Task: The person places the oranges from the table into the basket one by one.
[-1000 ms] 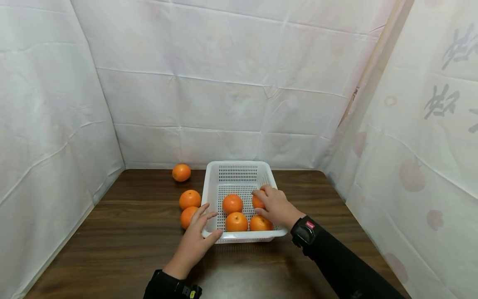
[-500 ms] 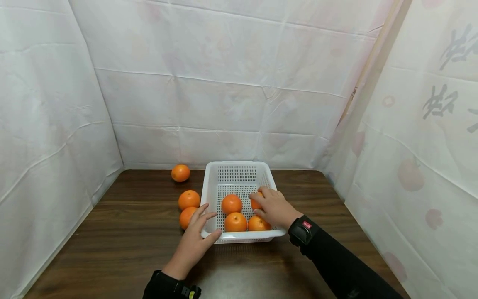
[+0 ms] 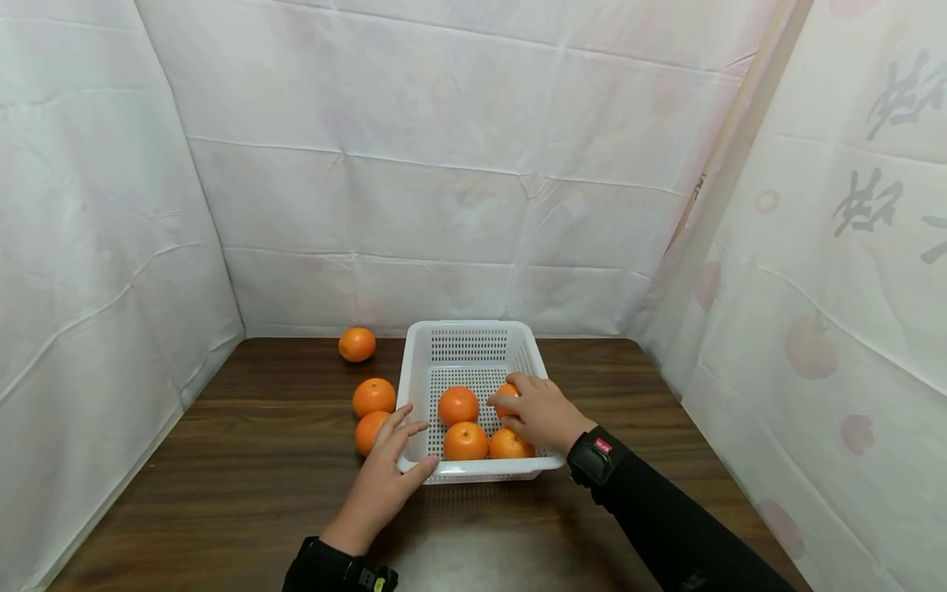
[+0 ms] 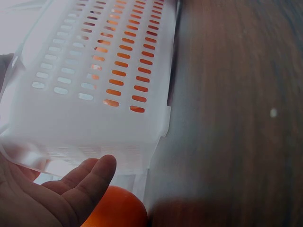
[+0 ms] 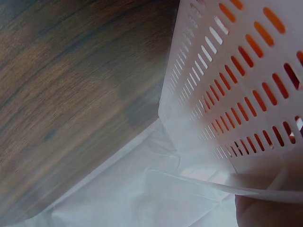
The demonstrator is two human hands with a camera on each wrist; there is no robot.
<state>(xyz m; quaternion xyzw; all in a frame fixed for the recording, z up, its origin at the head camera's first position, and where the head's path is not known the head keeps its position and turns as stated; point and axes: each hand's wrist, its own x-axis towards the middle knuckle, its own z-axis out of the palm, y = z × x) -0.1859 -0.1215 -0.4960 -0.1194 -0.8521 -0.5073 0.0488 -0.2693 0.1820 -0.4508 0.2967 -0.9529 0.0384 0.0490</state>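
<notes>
- Left hand (image 3: 381, 481): fingers spread, lying on the basket (image 3: 491, 467) rim at its own corner. I see no curl around anything.
- Right hand (image 3: 543, 411): down in the basket, fingers curled round an orange (image 3: 506, 401). That one's mostly under the hand; I can't make out how far the fingertips wrap.
- Between my hands, in the basket: back orange (image 3: 458, 406), front orange (image 3: 465, 441). Both clear.
- Just this side of right hand: corner orange (image 3: 512, 444), top edge partly covered.
- Against left hand's fingers, on the table (image 3: 244, 493): covered orange (image 3: 370, 432), partly blocked. Beyond it: middle orange (image 3: 373, 397), then far orange (image 3: 357, 344).
- Left wrist cam: one orange cut off at bottom, others only through slots.
- Right wrist cam: just a sliver of hand past the rim, grip hidden.
</notes>
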